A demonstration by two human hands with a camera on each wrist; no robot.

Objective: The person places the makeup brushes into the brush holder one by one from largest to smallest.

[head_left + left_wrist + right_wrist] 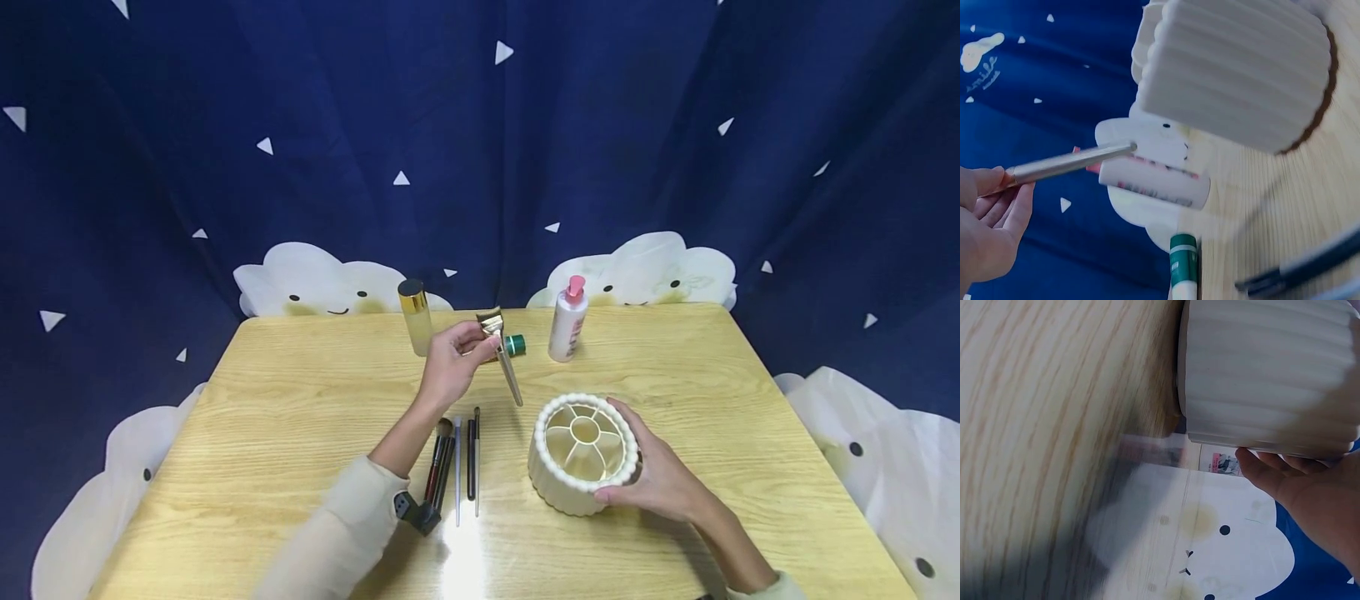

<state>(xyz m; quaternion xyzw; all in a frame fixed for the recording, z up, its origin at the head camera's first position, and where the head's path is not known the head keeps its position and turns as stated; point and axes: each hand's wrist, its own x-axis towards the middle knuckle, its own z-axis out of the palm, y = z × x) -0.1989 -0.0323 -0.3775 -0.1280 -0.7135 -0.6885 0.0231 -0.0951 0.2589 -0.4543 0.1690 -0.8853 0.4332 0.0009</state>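
Near the back middle of the table, my left hand (pixel 448 367) pinches a makeup brush (pixel 510 379) by its upper part. Its bristle end points up and its metallic handle (pixel 1072 164) slants down toward the holder. A cream, ribbed brush holder (pixel 546 479) with a beaded rim and petal-shaped compartments stands at right of centre, tilted slightly. Gripping its right side is my right hand (pixel 663 479), thumb at the front and fingers behind. In the right wrist view, the fingertips lie against the ribbed wall (pixel 1266 375). No brush shows inside the compartments.
Several makeup brushes (pixel 470 458) lie side by side left of the holder. Behind stand a gold-collared bottle (pixel 418 329) and a white bottle (pixel 567 329) with a pink top. A green-capped container (pixel 515 345) lies between them. A dark blue curtain (pixel 480 167) hangs beyond the table's back edge.
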